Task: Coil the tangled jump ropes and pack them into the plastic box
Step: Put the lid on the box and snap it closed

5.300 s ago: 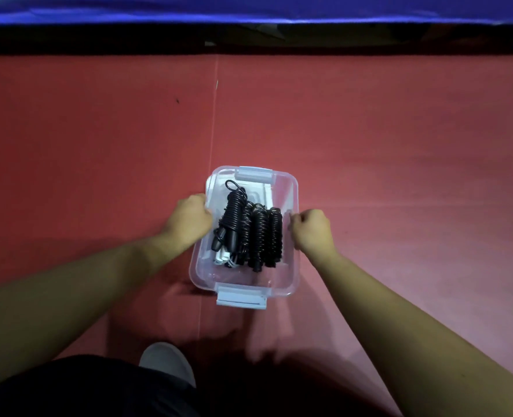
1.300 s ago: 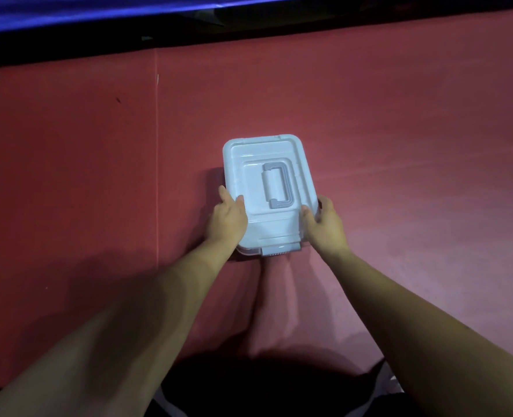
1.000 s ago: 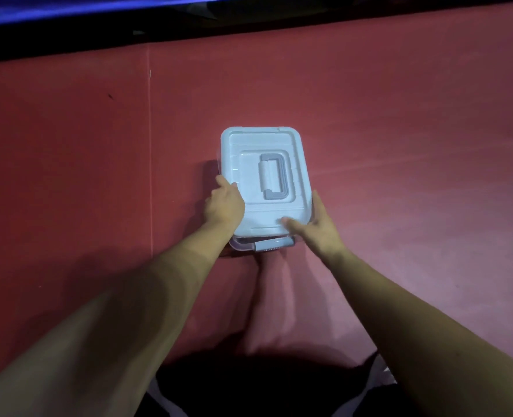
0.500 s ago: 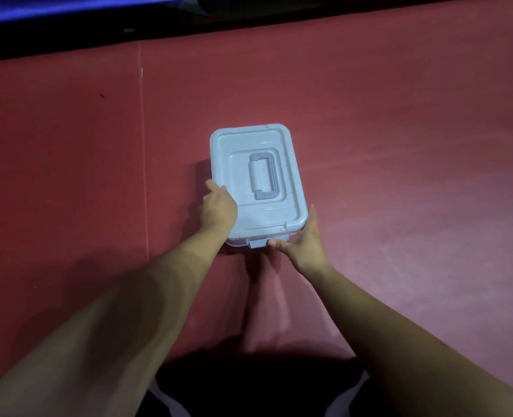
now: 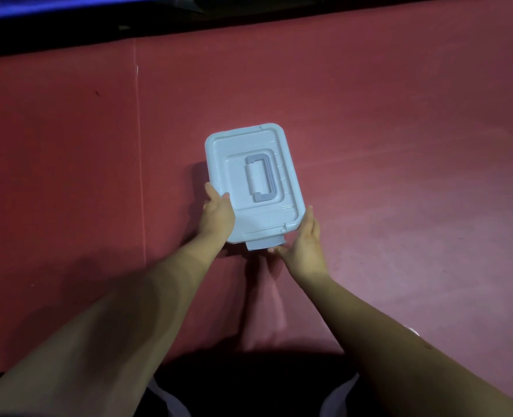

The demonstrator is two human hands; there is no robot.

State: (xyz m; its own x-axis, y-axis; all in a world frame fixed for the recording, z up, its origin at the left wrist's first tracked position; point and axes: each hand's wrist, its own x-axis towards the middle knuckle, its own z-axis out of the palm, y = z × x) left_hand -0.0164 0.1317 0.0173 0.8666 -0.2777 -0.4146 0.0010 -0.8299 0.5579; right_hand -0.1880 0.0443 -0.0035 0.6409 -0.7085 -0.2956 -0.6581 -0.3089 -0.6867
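The plastic box lid (image 5: 228, 152) is smooth, pale plastic with a soft sheen; its handle (image 5: 271, 179) is duller grey plastic. The red floor mat (image 5: 399, 130) looks matt and faintly grainy.

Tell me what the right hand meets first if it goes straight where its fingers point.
The right hand points away, past the right side of the box, fingertips at its near corner. Probably it grazes that side first; beyond lies only red mat. Depth is unclear.
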